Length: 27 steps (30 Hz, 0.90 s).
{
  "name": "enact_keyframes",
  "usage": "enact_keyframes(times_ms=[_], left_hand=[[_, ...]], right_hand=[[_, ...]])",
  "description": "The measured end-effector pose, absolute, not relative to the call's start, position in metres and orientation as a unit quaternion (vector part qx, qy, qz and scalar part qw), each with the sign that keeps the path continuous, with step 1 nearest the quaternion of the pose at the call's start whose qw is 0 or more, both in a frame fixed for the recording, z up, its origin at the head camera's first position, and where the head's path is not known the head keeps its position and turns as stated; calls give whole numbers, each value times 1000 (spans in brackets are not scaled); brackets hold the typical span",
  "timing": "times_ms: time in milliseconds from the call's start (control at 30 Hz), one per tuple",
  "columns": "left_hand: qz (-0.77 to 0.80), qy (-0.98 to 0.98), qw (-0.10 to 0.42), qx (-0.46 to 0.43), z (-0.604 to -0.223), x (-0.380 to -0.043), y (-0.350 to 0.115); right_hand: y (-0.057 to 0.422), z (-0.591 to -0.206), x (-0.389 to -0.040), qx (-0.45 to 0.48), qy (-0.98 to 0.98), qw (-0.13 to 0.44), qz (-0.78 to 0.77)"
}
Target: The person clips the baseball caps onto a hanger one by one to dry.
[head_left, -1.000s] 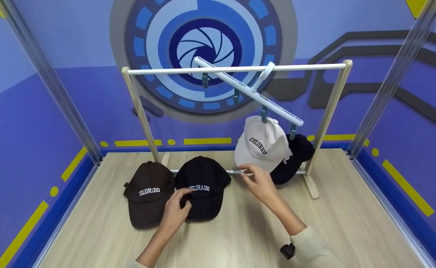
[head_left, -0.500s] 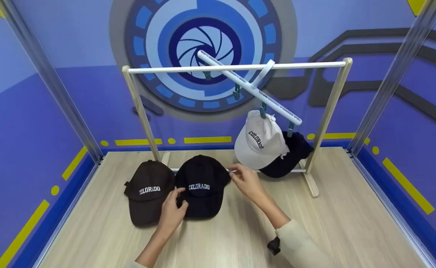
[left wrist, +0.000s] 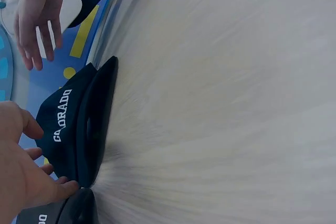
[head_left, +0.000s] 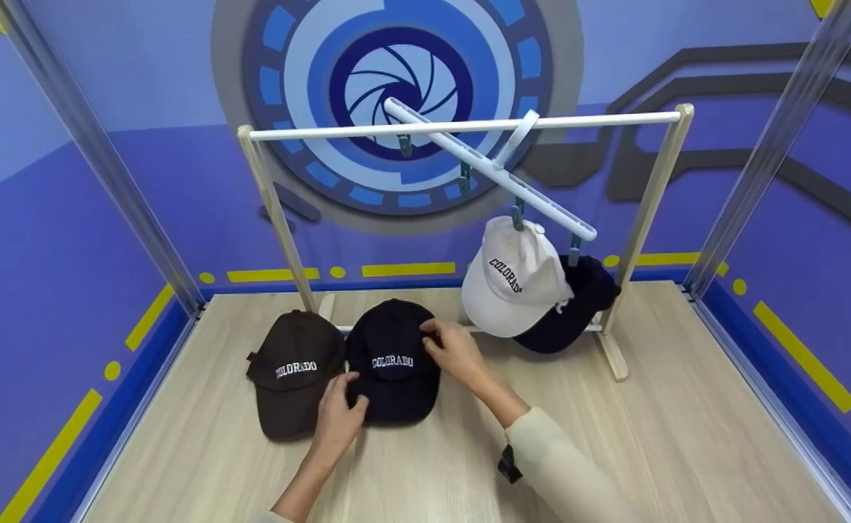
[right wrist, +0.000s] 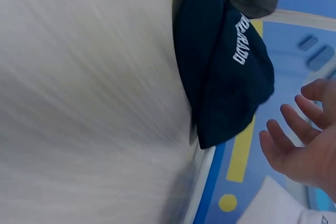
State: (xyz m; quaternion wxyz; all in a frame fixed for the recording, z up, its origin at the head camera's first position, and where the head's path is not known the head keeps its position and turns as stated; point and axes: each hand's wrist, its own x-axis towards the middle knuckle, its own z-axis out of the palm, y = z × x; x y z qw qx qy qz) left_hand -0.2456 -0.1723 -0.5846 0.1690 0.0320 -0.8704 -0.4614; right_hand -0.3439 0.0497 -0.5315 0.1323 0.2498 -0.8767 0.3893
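Head view shows, at lower centre, a black cloth baseball cap (head_left: 394, 388) lettered COLORADO. The left hand (head_left: 335, 419) and right hand (head_left: 456, 352) flank it, both empty, fingers relaxed.

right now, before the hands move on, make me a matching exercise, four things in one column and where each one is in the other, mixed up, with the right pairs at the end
Column one
1. brown cap
2. white cap
3. hanger
4. right hand

Column two
A. hooked over the top bar
B. hanging from a clip
C. near the right edge of the black cap
D. resting on the table

Right pairs: 1-D, 2-B, 3-A, 4-C
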Motion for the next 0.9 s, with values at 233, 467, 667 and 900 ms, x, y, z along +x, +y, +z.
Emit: enact_keyframes(times_ms=[233, 467, 667, 900], left_hand=[[-473, -868, 149, 42, -583, -248, -173], [-483, -865, 120, 66, -587, -248, -174], [-492, -859, 114, 80, -588, -250, -171], [-505, -850, 113, 98, -587, -253, -168]], right_hand=[[34, -531, -358, 239, -895, 118, 357], [25, -533, -377, 217, -917, 100, 320], [18, -534, -390, 180, -945, 76, 262], [12, -531, -398, 166, -947, 39, 271]])
